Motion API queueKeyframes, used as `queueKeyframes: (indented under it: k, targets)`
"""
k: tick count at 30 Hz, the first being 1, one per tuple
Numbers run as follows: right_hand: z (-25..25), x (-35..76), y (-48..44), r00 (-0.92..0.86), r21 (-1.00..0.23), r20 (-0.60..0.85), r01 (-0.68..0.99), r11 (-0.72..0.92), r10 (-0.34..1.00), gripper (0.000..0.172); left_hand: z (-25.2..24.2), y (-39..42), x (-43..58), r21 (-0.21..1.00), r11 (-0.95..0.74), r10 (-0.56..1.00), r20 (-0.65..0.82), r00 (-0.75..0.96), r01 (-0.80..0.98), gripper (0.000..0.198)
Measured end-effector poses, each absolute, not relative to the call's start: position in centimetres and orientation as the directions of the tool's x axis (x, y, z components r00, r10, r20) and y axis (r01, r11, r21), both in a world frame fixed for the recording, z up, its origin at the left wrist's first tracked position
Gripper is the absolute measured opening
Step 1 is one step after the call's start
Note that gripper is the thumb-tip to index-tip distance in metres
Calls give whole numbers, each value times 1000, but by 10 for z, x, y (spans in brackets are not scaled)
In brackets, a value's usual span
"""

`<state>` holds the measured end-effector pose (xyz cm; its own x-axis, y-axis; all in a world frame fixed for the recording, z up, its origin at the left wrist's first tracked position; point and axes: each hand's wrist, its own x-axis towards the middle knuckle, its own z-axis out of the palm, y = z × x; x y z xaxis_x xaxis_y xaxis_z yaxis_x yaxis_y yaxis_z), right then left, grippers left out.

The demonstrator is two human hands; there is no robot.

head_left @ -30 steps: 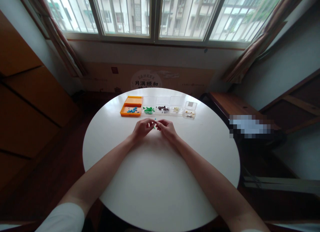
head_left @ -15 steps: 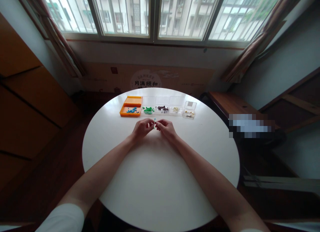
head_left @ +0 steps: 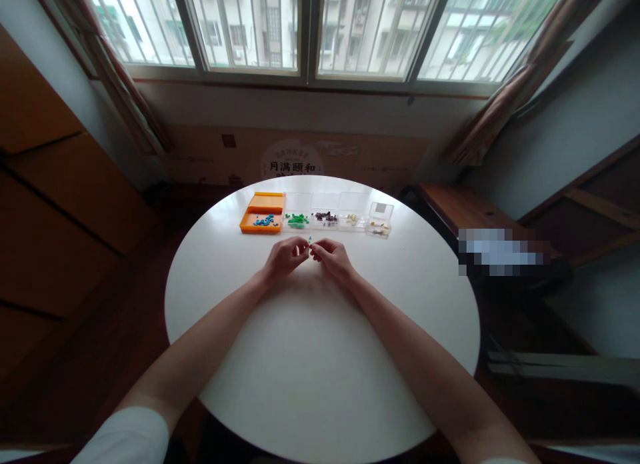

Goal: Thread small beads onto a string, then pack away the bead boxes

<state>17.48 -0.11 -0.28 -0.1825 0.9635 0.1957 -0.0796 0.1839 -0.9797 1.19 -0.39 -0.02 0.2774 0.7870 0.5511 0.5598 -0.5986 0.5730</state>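
Observation:
My left hand (head_left: 286, 257) and my right hand (head_left: 332, 256) meet fingertip to fingertip over the far half of a round white table (head_left: 320, 357). Both are pinched on a tiny green and blue piece (head_left: 310, 241) held between them. Just beyond the hands runs a row of small boxes: an orange box (head_left: 262, 213) with blue pieces, then clear boxes with green pieces (head_left: 297, 219), dark pieces (head_left: 326, 217) and pale pieces (head_left: 353, 219), and a last clear box (head_left: 379, 220) at the right end.
A window with bars spans the wall behind the table, with curtains at both sides. A wooden cabinet (head_left: 55, 204) stands at the left. A wooden bench (head_left: 465, 214) with a blurred patch on it stands at the right.
The hands have stayed pinched together in almost the same spot. The small piece between the fingertips has shifted slightly upward.

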Motion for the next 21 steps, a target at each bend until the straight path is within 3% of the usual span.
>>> queueKeyframes:
  k: [21]
  targets:
    - [-5, 175, 0, -186, -979, 200, -87, 187, 962, 28, 1, -5, 11, 573, -601, 784, 559, 270, 557, 8]
